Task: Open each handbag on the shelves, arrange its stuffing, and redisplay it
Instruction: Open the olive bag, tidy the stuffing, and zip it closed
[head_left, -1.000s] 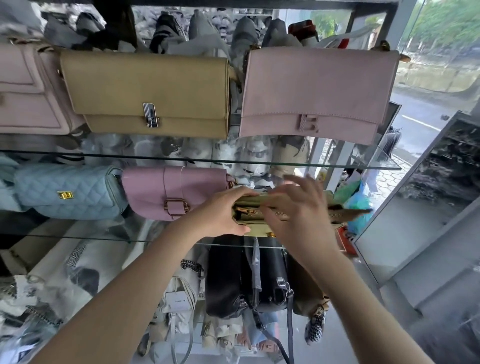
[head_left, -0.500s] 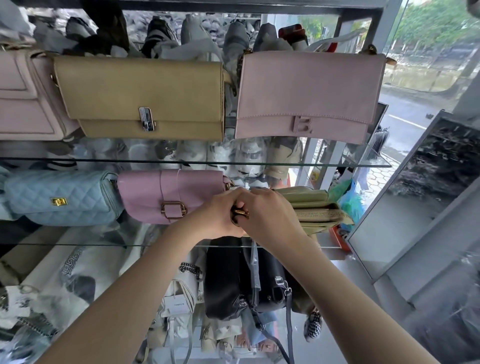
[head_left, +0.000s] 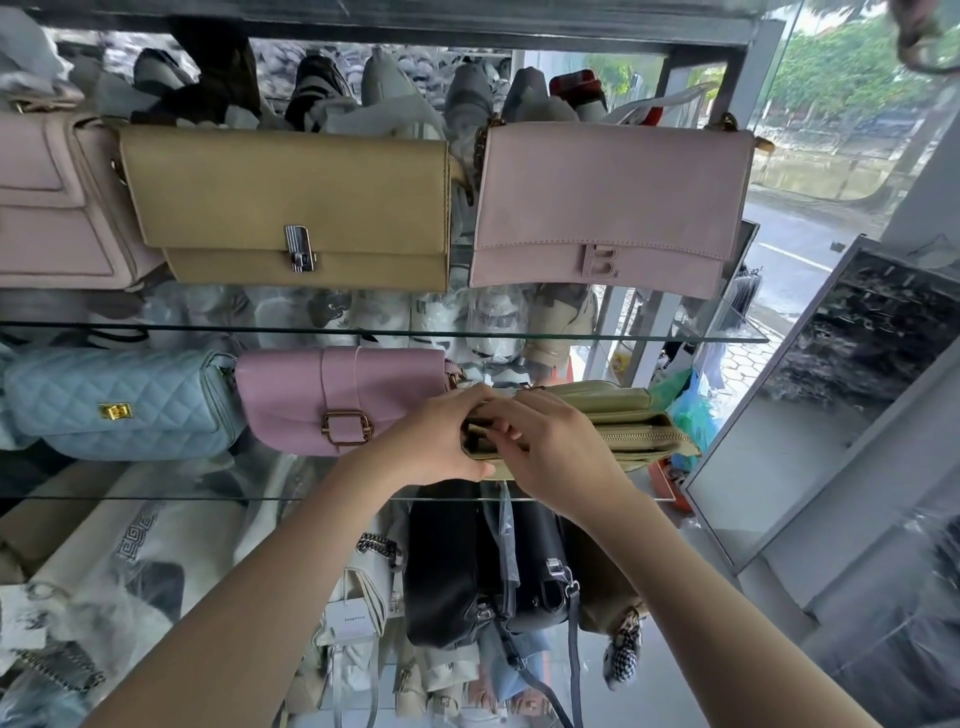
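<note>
Olive handbag (head_left: 634, 436) between curled fingers (head_left: 530, 413)

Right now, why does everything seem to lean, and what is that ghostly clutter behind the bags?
Head view: the wide-angle lens makes the frame post lean steeply; the clutter is shoes seen through or mirrored in glass, I cannot tell which; soft daylight comes from the window on the right, with no hard shadows; the pale green bag is sharp.

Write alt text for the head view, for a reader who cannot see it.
A person's left hand grips the end of a pale green handbag on a glass shelf while the right hand pinches at its zip. A lilac bag stands to its left.
</note>
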